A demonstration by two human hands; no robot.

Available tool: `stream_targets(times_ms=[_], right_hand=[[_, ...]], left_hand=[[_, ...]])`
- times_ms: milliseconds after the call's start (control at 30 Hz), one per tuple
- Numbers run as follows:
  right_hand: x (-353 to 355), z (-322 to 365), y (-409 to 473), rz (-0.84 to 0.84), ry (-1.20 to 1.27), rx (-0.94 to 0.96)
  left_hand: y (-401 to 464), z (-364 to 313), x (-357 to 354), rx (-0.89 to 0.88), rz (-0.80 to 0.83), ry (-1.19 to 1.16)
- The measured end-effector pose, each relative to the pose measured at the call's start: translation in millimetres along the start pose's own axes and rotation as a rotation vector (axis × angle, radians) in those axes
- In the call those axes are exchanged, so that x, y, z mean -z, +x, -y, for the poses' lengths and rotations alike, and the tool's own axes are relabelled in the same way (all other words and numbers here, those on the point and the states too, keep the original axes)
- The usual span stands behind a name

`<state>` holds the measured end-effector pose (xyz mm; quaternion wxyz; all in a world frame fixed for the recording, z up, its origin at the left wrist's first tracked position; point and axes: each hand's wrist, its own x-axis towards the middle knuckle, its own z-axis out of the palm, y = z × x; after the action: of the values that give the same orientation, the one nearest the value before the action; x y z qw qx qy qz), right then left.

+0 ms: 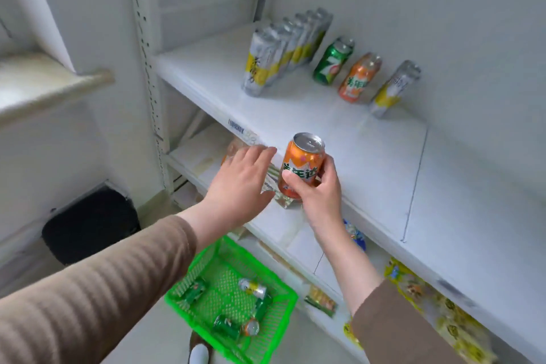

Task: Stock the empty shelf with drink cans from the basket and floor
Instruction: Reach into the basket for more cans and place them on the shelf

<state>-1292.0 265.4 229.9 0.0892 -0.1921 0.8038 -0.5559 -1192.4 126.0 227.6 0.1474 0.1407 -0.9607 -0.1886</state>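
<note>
My right hand [317, 186] grips an orange drink can [302, 165], upright, just in front of the white shelf's [384, 162] front edge. My left hand [242, 180] hovers beside it on the left with fingers straight, holding nothing. On the shelf stand a row of several tall silver-and-yellow cans [280, 50], a green can [332, 62], an orange can [359, 78] and one more silver-and-yellow can [394, 89]. Below, a green basket [283, 289] on the floor holds several green cans [226, 326] and a silver-and-yellow can [252, 288].
Lower shelves carry snack packets [428, 295] and a clear bag [277, 186]. A black bin [88, 224] stands at the left under a pale ledge [44, 83]. The white upright post [147, 68] bounds the shelf's left end.
</note>
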Motion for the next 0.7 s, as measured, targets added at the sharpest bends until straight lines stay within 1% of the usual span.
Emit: stream_targets(times_ms=[167,300,400,500,700], right_hand=[[22,-2,77,-0.08,-0.032,-0.052],[26,-12,134,-0.145,0.012,-0.118],[23,-17,176,-0.193,-0.018,-0.14],[22,-25,214,-0.246,-0.042,-0.164],[25,-39,269,-0.328,-0.046,-0.216]], left_hand=[[74,-19,-7,-0.024,0.023,0.015],[129,-22,-19,-0.004,0.077,0.039],[164,-20,-26,0.028,0.089,0.037],[189,-20,-33,0.049,0.101,0.021],[222,-19,-45,0.015,0.133,0.021]])
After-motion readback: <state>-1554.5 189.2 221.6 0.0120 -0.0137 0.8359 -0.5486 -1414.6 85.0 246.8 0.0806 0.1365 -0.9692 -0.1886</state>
